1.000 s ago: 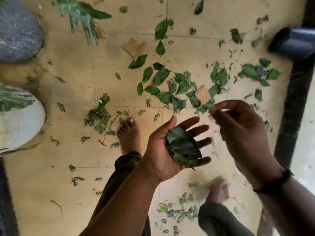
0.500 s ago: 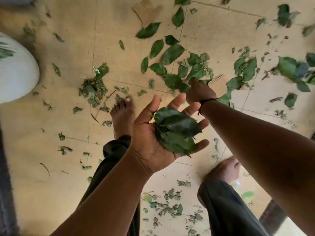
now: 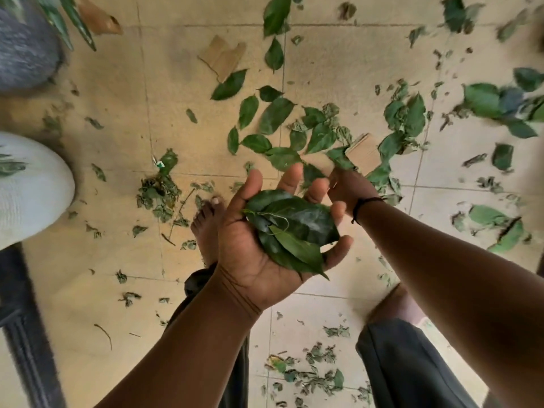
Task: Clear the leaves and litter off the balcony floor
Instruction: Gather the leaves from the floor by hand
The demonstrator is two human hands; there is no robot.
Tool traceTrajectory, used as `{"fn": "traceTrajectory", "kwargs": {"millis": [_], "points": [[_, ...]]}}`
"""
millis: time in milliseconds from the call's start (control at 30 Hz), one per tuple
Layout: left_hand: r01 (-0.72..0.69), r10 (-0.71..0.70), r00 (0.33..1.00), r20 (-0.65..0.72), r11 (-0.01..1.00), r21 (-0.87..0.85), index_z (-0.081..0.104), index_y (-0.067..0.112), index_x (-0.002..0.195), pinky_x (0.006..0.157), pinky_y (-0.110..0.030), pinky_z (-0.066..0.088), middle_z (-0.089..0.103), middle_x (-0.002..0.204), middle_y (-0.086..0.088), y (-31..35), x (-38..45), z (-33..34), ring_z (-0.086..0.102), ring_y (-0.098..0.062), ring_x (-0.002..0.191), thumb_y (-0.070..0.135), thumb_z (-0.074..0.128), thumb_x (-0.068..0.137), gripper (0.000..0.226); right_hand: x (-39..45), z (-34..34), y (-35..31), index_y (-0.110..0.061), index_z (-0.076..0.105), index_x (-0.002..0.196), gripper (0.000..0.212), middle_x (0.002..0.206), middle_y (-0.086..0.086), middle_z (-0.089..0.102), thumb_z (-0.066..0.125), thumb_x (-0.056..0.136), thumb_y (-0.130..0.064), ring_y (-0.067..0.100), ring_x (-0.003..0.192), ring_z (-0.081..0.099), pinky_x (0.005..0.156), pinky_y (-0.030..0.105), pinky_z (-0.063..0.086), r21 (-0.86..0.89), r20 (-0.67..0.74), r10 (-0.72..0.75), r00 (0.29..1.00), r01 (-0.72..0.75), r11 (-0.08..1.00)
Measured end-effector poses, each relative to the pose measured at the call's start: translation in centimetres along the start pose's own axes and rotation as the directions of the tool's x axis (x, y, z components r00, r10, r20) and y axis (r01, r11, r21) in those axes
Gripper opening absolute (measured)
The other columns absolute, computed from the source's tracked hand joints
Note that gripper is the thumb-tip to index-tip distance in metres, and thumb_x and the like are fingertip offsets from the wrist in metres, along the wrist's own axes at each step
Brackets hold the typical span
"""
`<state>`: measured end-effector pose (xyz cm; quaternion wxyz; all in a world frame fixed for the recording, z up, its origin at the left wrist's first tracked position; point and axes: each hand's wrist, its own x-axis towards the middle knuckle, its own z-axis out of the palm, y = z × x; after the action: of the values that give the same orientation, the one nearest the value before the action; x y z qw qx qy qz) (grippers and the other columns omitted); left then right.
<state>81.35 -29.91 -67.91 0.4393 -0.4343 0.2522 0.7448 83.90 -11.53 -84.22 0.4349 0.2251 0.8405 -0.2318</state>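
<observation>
Bundle of leaves (image 3: pixel 290 231): glossy, dark green, pointed ovals with a thin curling stem, stacked in the palm of the left hand (image 3: pixel 265 240). That hand is palm-up, fingers spread and lightly cupped under the stack. Right hand (image 3: pixel 348 187), at 1 o'clock from the bundle, reaches down to the floor (image 3: pixel 103 136); back of hand faces the camera, a dark cord at the wrist; fingers hidden, so grip cannot be told. Loose leaves (image 3: pixel 276 113) lie flat at 12 o'clock on matte beige tiles, among shrivelled crumbs. Torn cardboard piece (image 3: pixel 223 55) beyond. White ribbed pot (image 3: pixel 32 189) at 9 o'clock.
</observation>
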Motion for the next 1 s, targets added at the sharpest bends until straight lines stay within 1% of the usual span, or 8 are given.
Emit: {"fn": "traceTrajectory", "kwargs": {"millis": [67, 133, 333, 433, 567, 767, 900, 1000], "points": [[0.125, -0.114, 0.988, 0.106, 0.987, -0.101, 0.073, 0.024, 0.109, 0.096, -0.049, 0.047, 0.070, 0.112, -0.004, -1.2, -0.1, -0.1, 0.063, -0.028, 0.108, 0.051, 0.058, 0.088, 0.036, -0.8, 0.2, 1.0, -0.020, 0.057, 0.113, 0.027, 0.116, 0.011, 0.063, 0.050, 0.088, -0.013, 0.033, 0.106, 0.060, 0.081, 0.036, 0.048, 0.053, -0.041, 0.019, 0.999, -0.017, 0.998], [0.139, -0.101, 0.966, 0.238, 0.979, -0.147, 0.075, 0.020, 0.104, 0.093, -0.047, 0.050, 0.071, 0.106, -0.005, -2.2, -1.2, 0.3, 0.065, -0.028, 0.100, 0.047, 0.066, 0.083, 0.036, -1.2, 0.0, 1.1, -0.022, 0.053, 0.123, 0.034, 0.123, 0.009, 0.060, 0.055, 0.090, -0.018, 0.032, 0.110, 0.059, 0.082, 0.035, 0.047, 0.070, -0.059, 0.023, 0.998, -0.019, 0.997], [0.125, -0.108, 0.976, 0.191, 0.989, -0.083, 0.075, 0.019, 0.099, 0.089, -0.043, 0.052, 0.070, 0.102, -0.004, -1.4, -1.1, -0.8, 0.064, -0.025, 0.096, 0.052, 0.060, 0.084, 0.039, 0.3, 0.4, -1.8, -0.019, 0.043, 0.134, 0.045, 0.132, 0.011, 0.050, 0.049, 0.097, -0.044, 0.036, 0.114, 0.057, 0.085, 0.045, 0.049, -0.051, -0.145, -0.035, 0.989, 0.028, 0.998], [0.135, -0.121, 0.973, 0.197, 0.989, -0.059, 0.076, 0.019, 0.099, 0.090, -0.042, 0.051, 0.070, 0.102, -0.003, -0.5, -1.3, -0.7, 0.061, -0.024, 0.099, 0.054, 0.053, 0.086, 0.043, 1.3, 1.0, -2.7, -0.013, 0.046, 0.132, 0.042, 0.132, 0.017, 0.048, 0.050, 0.097, -0.036, 0.039, 0.115, 0.055, 0.086, 0.047, 0.047, -0.126, -0.111, 0.013, 0.994, -0.027, 0.992], [0.117, -0.098, 0.974, 0.202, 0.989, -0.085, 0.076, 0.022, 0.098, 0.090, -0.042, 0.051, 0.070, 0.104, -0.001, 0.0, -1.1, -0.8, 0.060, -0.024, 0.103, 0.056, 0.051, 0.084, 0.044, 0.9, 0.5, -2.5, -0.010, 0.062, 0.117, 0.028, 0.123, 0.017, 0.059, 0.052, 0.094, -0.022, 0.036, 0.112, 0.058, 0.088, 0.043, 0.050, -0.079, -0.094, 0.034, 0.995, -0.042, 0.996], [0.062, -0.047, 0.988, 0.149, 0.993, -0.103, 0.075, 0.023, 0.102, 0.088, -0.042, 0.052, 0.069, 0.106, -0.001, -0.4, -0.5, -0.9, 0.063, -0.024, 0.101, 0.056, 0.052, 0.082, 0.045, -1.7, -3.6, -0.5, -0.013, 0.064, 0.090, 0.016, 0.087, 0.007, 0.066, 0.074, 0.085, -0.024, 0.025, 0.085, 0.064, 0.066, 0.029, 0.044, 0.328, -0.067, 0.015, 0.998, 0.008, 0.945], [0.022, -0.012, 0.995, 0.094, 0.994, -0.109, 0.076, 0.023, 0.099, 0.086, -0.041, 0.052, 0.069, 0.105, -0.001, -0.5, -0.3, -1.0, 0.064, -0.024, 0.098, 0.055, 0.052, 0.079, 0.045, -5.6, -7.4, 0.3, -0.010, 0.064, 0.094, 0.014, 0.077, 0.004, 0.069, 0.074, 0.086, -0.016, 0.012, 0.065, 0.066, 0.070, 0.030, 0.054, 0.668, 0.036, 0.013, 0.999, -0.033, 0.743], [-0.007, 0.013, 0.999, 0.051, 0.994, -0.113, 0.076, 0.023, 0.098, 0.084, -0.040, 0.053, 0.070, 0.104, -0.002, -0.7, -0.1, -0.9, 0.065, -0.024, 0.095, 0.056, 0.053, 0.077, 0.045, -8.5, -9.8, -0.3, -0.014, 0.064, 0.090, 0.005, 0.066, -0.005, 0.070, 0.068, 0.089, -0.013, 0.005, 0.057, 0.064, 0.067, 0.027, 0.052, 0.760, 0.072, -0.033, 0.997, -0.033, 0.649]]}}
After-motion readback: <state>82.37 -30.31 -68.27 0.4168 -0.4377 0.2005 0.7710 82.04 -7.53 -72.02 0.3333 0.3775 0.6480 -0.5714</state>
